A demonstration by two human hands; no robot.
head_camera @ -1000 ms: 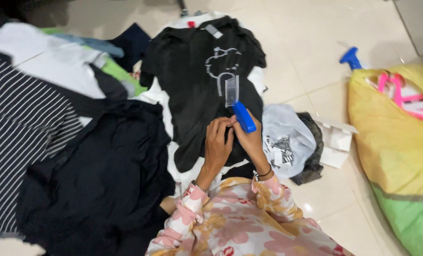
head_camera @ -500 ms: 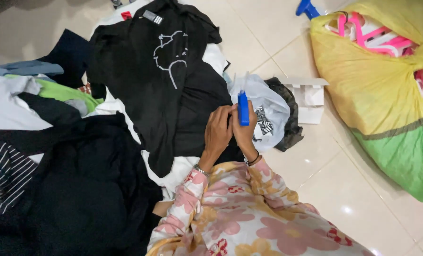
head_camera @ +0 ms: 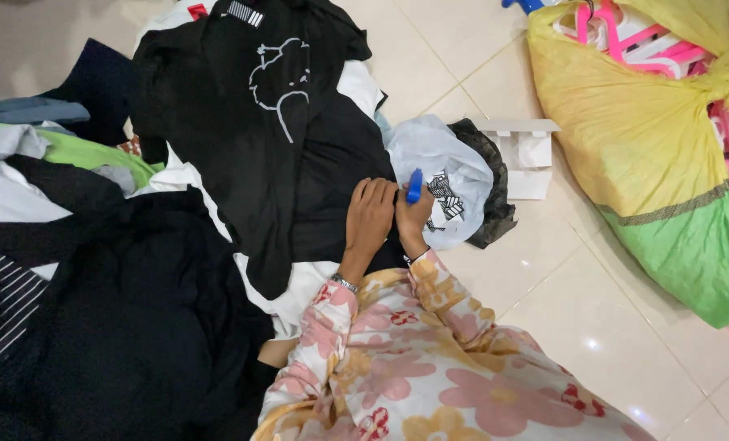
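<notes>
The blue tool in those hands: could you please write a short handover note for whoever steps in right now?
Right hand: closed in a grip on the blue tool, held upright.
Left hand: resting flat on the black shirt, beside the right hand, holding nothing.
The shirt lies spread on the clothes pile; a white bag sits just to the right.
Done or left: cannot tell from this view.

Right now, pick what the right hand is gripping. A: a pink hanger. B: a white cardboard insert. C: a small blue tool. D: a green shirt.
C: the right hand is closed around a small blue tool whose end sticks up above the fingers, beside the left hand, over the black garment.
</notes>
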